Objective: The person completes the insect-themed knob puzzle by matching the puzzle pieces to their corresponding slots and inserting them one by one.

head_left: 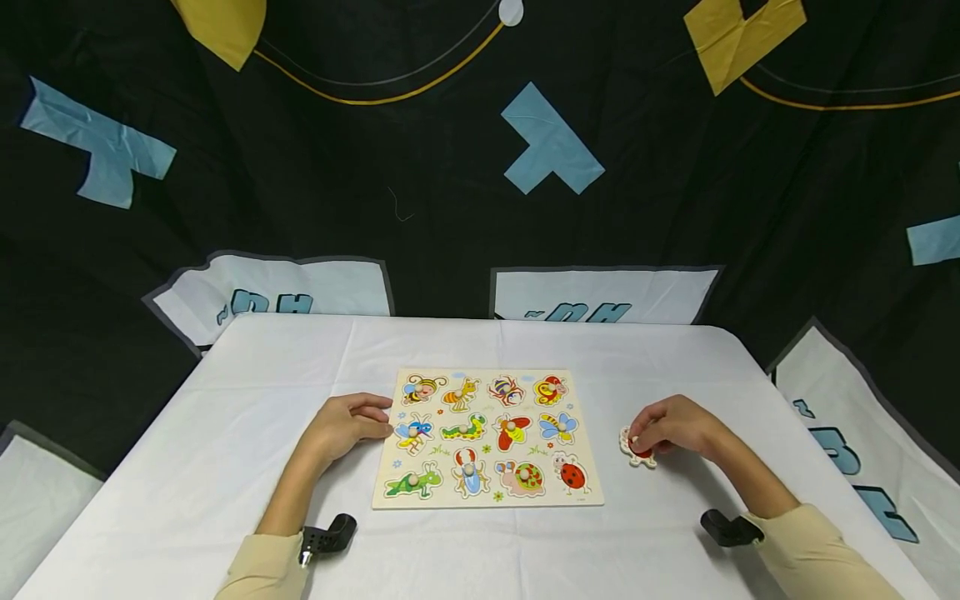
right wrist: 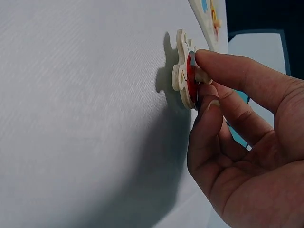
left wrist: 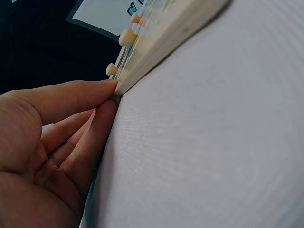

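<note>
A flat wooden puzzle board (head_left: 540,502) lies on the table, filled with rows of colourful bugs, most with a small round knob. My left hand (head_left: 341,429) is at its left edge; in the left wrist view the thumb and a finger pinch the board's edge (left wrist: 156,54). To the right of the board, my right hand (head_left: 671,423) holds a wooden puzzle piece (right wrist: 191,78) by its knob. This piece is red with a pale wavy border, tilted in the right wrist view and casting a shadow on the cloth. Fingers hide part of its picture.
A white cloth (head_left: 517,550) covers the table, with light creases. Behind stands a black curtain (head_left: 450,208) bearing blue and yellow shapes and white panels. A dark wrist camera (head_left: 330,535) is strapped to the left wrist, another camera (head_left: 729,528) to the right.
</note>
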`<state>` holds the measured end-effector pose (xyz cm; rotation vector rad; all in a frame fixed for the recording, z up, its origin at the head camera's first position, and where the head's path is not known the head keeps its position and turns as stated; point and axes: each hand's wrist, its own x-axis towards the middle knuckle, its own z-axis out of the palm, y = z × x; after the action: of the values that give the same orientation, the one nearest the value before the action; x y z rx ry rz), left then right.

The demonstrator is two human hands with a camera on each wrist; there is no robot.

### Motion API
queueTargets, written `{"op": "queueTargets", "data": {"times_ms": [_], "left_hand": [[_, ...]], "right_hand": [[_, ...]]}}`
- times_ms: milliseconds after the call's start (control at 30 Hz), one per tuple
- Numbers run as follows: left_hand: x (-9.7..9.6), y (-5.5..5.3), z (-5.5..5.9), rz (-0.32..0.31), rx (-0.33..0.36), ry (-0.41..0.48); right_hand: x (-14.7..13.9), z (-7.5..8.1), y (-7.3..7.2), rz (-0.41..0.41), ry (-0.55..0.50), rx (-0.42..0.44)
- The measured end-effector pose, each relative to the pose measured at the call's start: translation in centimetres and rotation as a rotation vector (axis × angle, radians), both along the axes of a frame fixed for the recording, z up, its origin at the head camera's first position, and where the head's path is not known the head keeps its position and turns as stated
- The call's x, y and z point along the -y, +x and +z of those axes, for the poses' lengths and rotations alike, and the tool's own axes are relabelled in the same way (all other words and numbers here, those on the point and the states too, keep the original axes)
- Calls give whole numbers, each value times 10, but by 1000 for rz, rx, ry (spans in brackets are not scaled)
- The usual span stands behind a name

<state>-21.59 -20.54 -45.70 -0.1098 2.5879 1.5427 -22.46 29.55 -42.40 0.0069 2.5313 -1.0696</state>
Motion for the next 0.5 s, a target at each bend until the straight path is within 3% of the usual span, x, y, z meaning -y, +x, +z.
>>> {"op": "queueTargets", "data": {"times_ms": [500], "left_hand": [[-1,-1,0,12,12,-30]], "right_hand": [[19,1,-4,66,-45,1]]}}
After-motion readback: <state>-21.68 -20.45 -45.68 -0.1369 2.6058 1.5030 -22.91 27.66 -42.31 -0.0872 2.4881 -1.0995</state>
